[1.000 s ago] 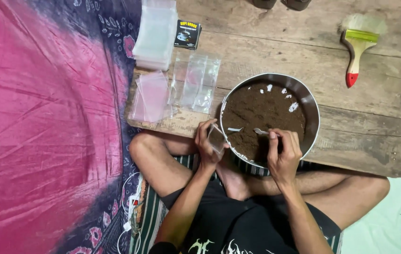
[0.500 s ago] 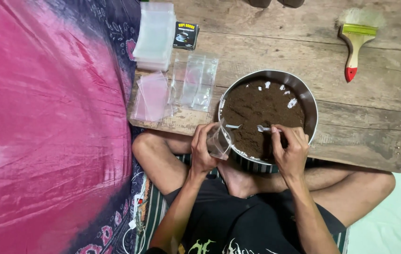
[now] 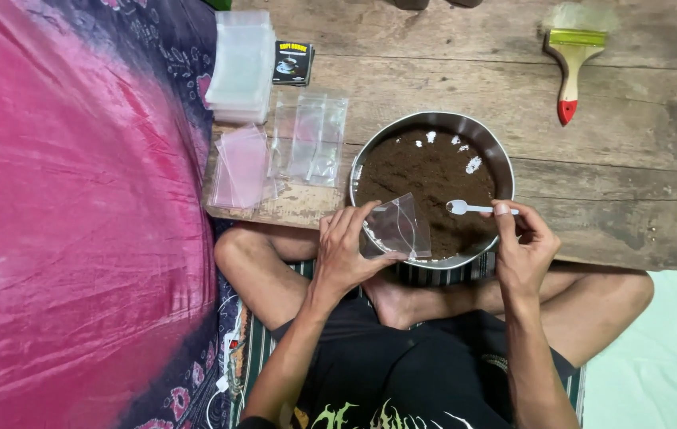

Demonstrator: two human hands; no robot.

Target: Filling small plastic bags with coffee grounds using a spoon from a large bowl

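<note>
The left hand [image 3: 346, 254] has its grip closed on a small clear bag [image 3: 399, 227], fingers wrapped round the bag's lower left edge. The bag sits at the 7 o'clock rim of the round metal pan [image 3: 505, 163], tilted, partly over the brown powder [image 3: 426, 175] that fills the pan.

The right hand [image 3: 523, 248] has its grip pinched on the handle of a small white spoon [image 3: 470, 209]. The spoon lies level over the powder at the pan's 4 o'clock side, bowl pointing toward 9 o'clock, just beside the bag but apart from it. Whether the bowl is loaded cannot be told.

The pan rests on the near edge of the wooden desk [image 3: 624, 159]. At 9 o'clock from the pan lie loose clear bags [image 3: 311, 139]; at 10 o'clock stands a stack of bags [image 3: 241, 67] with a small black packet [image 3: 293, 62] just beside it. A paintbrush [image 3: 570, 59] with a red-tipped handle lies at 2 o'clock, well apart. A pink cloth [image 3: 68, 206] covers the far left.
</note>
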